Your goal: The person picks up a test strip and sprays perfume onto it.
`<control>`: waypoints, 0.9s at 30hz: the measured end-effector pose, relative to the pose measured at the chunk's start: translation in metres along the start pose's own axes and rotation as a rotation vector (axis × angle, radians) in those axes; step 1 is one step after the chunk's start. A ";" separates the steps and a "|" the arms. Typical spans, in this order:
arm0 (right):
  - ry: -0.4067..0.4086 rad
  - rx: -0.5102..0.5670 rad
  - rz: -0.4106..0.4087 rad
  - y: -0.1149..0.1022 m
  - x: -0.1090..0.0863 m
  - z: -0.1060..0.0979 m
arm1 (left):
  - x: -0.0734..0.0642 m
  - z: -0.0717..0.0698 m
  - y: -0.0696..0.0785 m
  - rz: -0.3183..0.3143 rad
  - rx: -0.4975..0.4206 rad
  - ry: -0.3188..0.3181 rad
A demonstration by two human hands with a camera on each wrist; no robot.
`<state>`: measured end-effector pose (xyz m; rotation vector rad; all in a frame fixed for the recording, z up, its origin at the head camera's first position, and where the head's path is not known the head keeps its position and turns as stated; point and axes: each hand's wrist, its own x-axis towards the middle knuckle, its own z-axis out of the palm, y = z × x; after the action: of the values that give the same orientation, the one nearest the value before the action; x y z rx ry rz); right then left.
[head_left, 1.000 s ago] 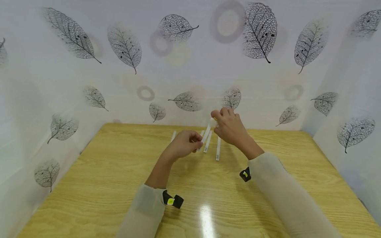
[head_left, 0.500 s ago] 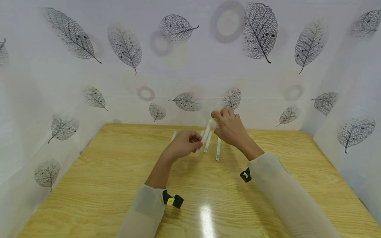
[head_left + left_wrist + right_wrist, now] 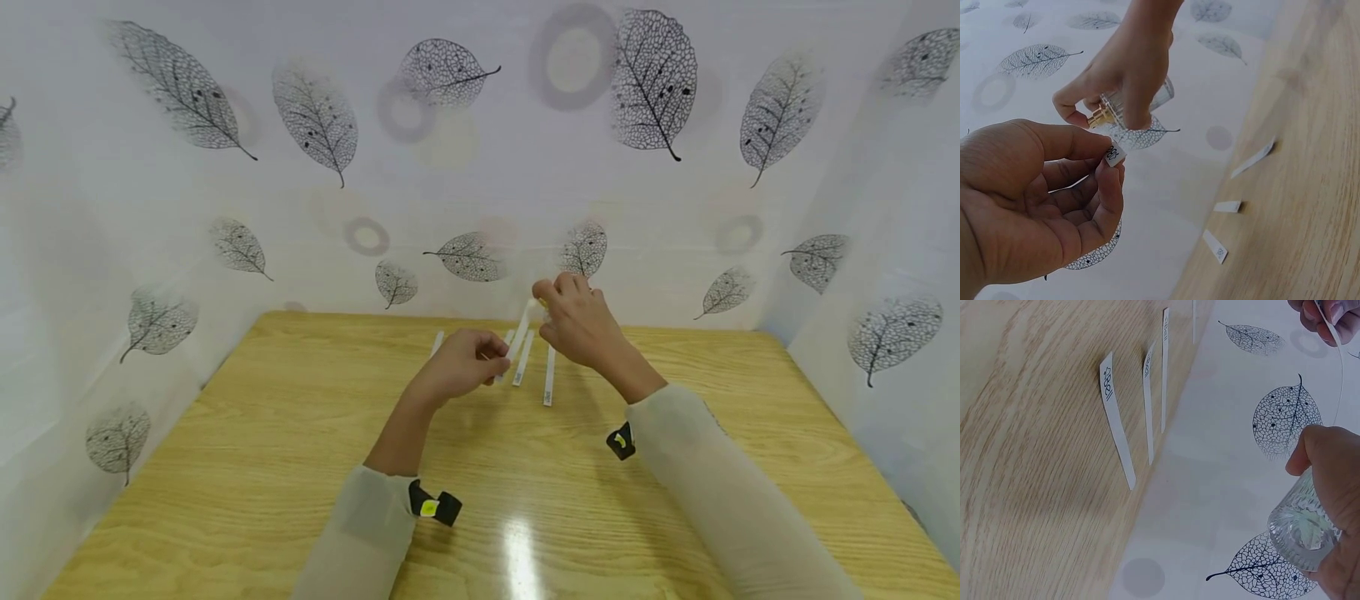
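Observation:
My left hand pinches the lower end of a white paper perfume test strip between thumb and fingers; the strip slants up toward the other hand. Printed lettering shows on its pinched end in the left wrist view. My right hand grips a clear glass perfume bottle with a ribbed base. A gold spray neck points toward the strip, and the index finger bends over its top. Both hands are raised above the far part of the table. Most of the bottle is hidden behind the right hand in the head view.
Several more test strips lie apart on the wooden table, among them a near strip, a middle strip and a left strip. Behind the table's far edge hangs a pale leaf-print curtain.

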<state>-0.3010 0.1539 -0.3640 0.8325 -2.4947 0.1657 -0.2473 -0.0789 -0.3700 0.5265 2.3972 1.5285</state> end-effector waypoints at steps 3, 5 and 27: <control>-0.012 0.010 0.000 -0.001 0.000 0.000 | -0.001 0.000 0.000 0.002 -0.002 -0.002; -0.011 0.013 -0.002 -0.001 0.000 0.000 | -0.001 -0.001 0.000 0.002 -0.004 -0.001; -0.005 0.006 0.017 -0.005 0.002 0.000 | -0.003 -0.001 0.002 0.024 0.003 0.002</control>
<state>-0.2993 0.1489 -0.3635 0.8148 -2.5079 0.1767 -0.2444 -0.0804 -0.3675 0.5563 2.4035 1.5365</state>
